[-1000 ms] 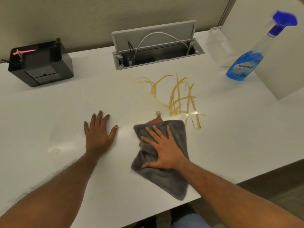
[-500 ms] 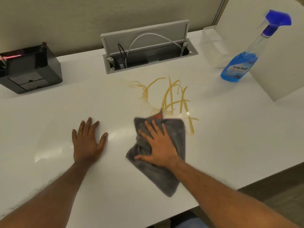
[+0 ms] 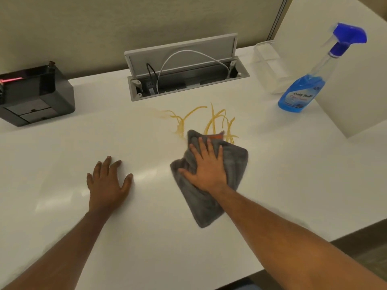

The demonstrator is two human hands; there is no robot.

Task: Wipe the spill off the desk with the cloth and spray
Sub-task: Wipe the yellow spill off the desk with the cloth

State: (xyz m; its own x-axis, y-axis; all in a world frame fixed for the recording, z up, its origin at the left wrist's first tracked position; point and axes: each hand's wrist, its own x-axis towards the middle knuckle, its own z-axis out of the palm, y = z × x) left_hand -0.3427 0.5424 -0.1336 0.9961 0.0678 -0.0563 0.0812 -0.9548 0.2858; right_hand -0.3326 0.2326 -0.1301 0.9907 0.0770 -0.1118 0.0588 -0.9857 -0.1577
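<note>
Cloth (image 3: 236, 162) under right hand (image 3: 206, 169) now farther up over spill (image 3: 210, 122)

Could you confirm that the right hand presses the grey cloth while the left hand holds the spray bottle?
Not quite: the head view shows the left hand flat on the desk; the spray bottle stands untouched. The right hand does press the grey cloth.

— Where is the grey cloth (image 3: 234, 164) lying?
— It is being pressed, crumpled, onto the white desk (image 3: 62, 164) by the right hand (image 3: 206, 166), its far edge overlapping the near ends of the spill (image 3: 212, 118).
— And the spill?
— Thin yellow streaks are being seen fanning out just beyond the cloth, mid-desk.
— The spray?
— A clear spray bottle (image 3: 301, 93) of blue liquid, blue-triggered, is being seen standing at the far right, well apart.
</note>
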